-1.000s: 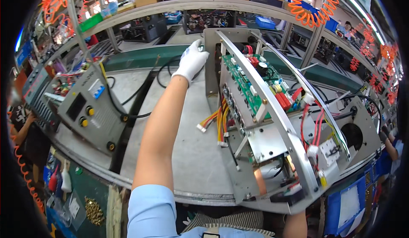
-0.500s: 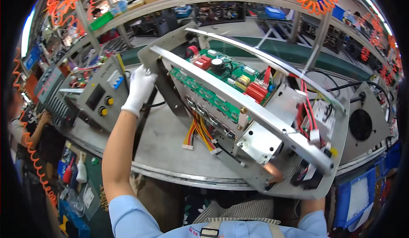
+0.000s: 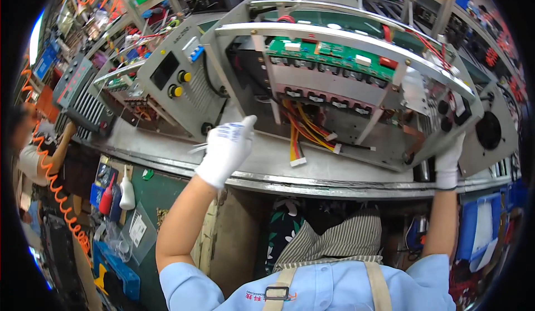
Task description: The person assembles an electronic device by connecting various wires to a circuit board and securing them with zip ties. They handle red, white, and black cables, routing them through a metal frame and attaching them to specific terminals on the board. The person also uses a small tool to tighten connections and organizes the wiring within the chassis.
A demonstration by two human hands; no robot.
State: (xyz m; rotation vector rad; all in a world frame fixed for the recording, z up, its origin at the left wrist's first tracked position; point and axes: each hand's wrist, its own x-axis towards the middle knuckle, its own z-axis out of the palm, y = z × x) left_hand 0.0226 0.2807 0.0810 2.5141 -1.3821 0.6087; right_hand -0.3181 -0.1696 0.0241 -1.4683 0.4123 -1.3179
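A grey metal chassis (image 3: 345, 32) stands on the bench with its long open side towards me, tilted little. Inside it sits a green circuit board (image 3: 329, 52) above a row of black parts, and yellow, red and black wires with white plugs (image 3: 298, 161) hang out at the front. My left hand (image 3: 227, 148), in a white glove, is closed beside the chassis's lower left corner; thin white strips stick out of it, and what the fingers hold is partly hidden. My gloved right hand (image 3: 449, 158) grips the lower right end panel, its fingertips hidden behind it.
To the left stand a second grey unit (image 3: 192, 96) with yellow knobs and a further ribbed unit (image 3: 83, 96). A panel with a round fan opening (image 3: 489, 131) is at the right. Bottles (image 3: 127, 193) lie on the green side table. An orange coiled hose (image 3: 53, 183) hangs left.
The chassis has been turned and set down from its tilt, its open side now facing me. My left hand has left its upper left edge and moved down; my right hand has come into sight.
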